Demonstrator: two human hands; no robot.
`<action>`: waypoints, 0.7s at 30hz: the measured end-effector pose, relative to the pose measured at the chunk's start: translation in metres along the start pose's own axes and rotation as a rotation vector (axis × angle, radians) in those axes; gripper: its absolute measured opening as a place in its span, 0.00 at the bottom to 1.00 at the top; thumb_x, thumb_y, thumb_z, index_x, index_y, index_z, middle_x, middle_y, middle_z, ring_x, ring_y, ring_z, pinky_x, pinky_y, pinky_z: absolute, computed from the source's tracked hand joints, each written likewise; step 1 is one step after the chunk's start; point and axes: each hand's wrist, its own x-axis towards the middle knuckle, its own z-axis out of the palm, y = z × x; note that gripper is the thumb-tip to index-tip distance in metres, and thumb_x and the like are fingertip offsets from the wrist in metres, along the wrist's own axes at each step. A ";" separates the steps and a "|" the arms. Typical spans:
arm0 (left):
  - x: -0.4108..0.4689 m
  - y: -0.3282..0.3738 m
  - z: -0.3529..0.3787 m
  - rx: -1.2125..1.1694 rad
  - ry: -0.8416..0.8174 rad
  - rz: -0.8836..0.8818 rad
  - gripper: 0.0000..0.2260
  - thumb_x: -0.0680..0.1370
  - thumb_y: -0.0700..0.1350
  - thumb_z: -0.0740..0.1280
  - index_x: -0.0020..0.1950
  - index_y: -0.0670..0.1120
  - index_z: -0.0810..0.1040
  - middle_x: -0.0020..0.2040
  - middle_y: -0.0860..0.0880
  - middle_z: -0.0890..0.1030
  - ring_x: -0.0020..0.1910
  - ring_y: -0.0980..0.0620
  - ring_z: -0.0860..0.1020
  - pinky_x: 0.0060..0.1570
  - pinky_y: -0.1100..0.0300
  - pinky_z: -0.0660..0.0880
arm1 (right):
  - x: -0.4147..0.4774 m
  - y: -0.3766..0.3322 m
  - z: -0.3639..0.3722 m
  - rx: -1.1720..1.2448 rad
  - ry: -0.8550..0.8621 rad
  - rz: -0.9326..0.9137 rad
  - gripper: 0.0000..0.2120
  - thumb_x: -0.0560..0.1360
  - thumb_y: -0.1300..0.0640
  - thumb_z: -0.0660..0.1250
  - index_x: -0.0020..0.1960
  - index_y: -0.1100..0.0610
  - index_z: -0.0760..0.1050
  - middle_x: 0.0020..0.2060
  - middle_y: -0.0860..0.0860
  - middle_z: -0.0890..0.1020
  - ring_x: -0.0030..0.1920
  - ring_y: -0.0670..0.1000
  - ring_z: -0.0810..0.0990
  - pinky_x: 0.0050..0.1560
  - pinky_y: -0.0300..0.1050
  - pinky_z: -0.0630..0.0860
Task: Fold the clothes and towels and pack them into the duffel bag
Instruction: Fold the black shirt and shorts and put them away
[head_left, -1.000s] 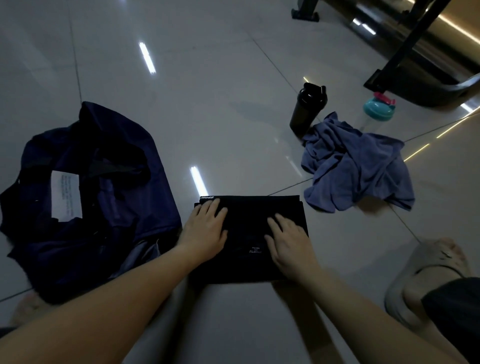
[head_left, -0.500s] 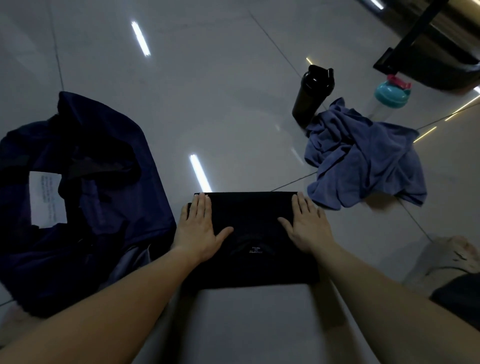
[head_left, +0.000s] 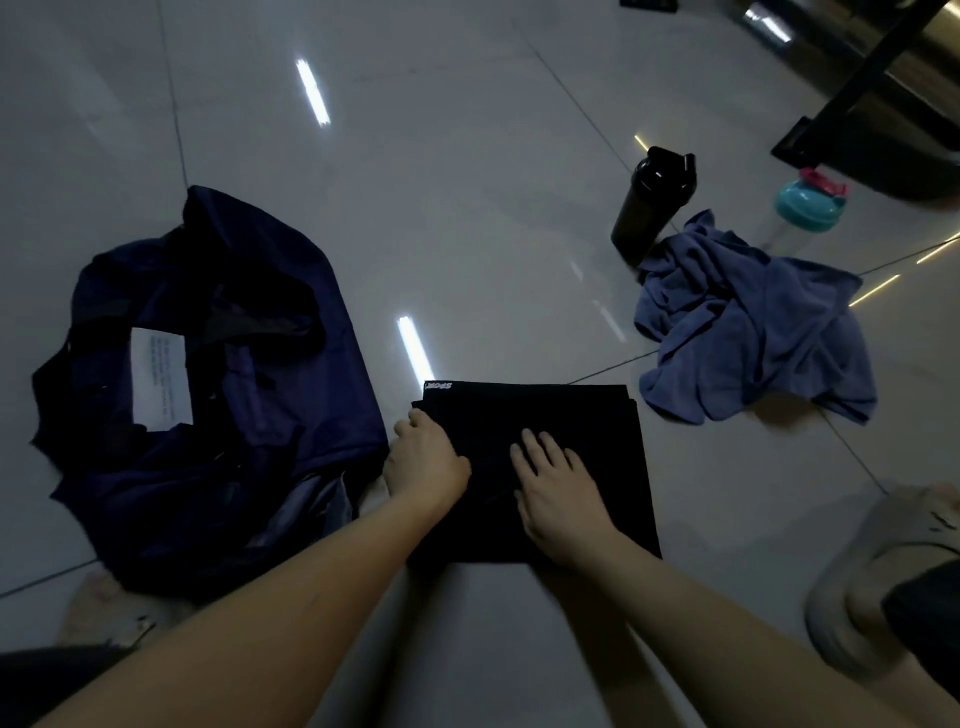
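Centrally, a folded black garment (head_left: 587, 415) lies flat on the glossy tiled floor (head_left: 467, 234), a neat rectangle with a strip of white lettering at its far left corner (too small to read). The right hand (head_left: 558, 488) rests palm down on the middle of the cloth, fingers straight and slightly spread. The left hand (head_left: 428, 462) sits at the garment's left edge with its fingers bent; I cannot tell whether they actually pinch the cloth or only lie against it.

Just beside the garment, on the person's left, slumps the navy duffel bag (head_left: 291, 415). Its top gapes open and a white label (head_left: 161, 376) shows inside.

Beyond the garment to the right, and apart from it, a blue towel (head_left: 753, 322) lies crumpled in a heap. A black shaker bottle (head_left: 652, 205) stands upright at the towel's far edge, touching or nearly touching it. A teal bottle with a pink lid (head_left: 808, 205) stands a little further right.

At the lower right, a foot in a pale slipper (head_left: 878, 551) rests on the floor.
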 end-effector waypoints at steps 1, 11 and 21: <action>-0.002 0.002 0.002 -0.058 -0.021 -0.061 0.33 0.74 0.52 0.74 0.71 0.40 0.63 0.65 0.40 0.73 0.60 0.40 0.77 0.52 0.49 0.77 | -0.003 -0.004 0.000 -0.011 -0.053 0.008 0.31 0.84 0.47 0.52 0.82 0.57 0.48 0.82 0.57 0.49 0.81 0.60 0.49 0.78 0.59 0.52; 0.002 -0.018 -0.008 -0.600 -0.223 -0.210 0.14 0.74 0.44 0.77 0.56 0.42 0.80 0.49 0.42 0.84 0.46 0.42 0.83 0.52 0.47 0.82 | -0.013 -0.017 -0.026 0.197 -0.051 -0.022 0.28 0.80 0.56 0.58 0.79 0.53 0.59 0.71 0.55 0.67 0.68 0.57 0.67 0.67 0.52 0.69; -0.037 0.035 -0.045 -0.313 0.012 0.199 0.17 0.77 0.44 0.66 0.66 0.48 0.71 0.53 0.48 0.80 0.49 0.46 0.80 0.46 0.53 0.79 | 0.016 0.022 -0.067 1.346 -0.119 0.408 0.18 0.82 0.64 0.57 0.71 0.62 0.73 0.56 0.59 0.83 0.52 0.58 0.84 0.50 0.47 0.79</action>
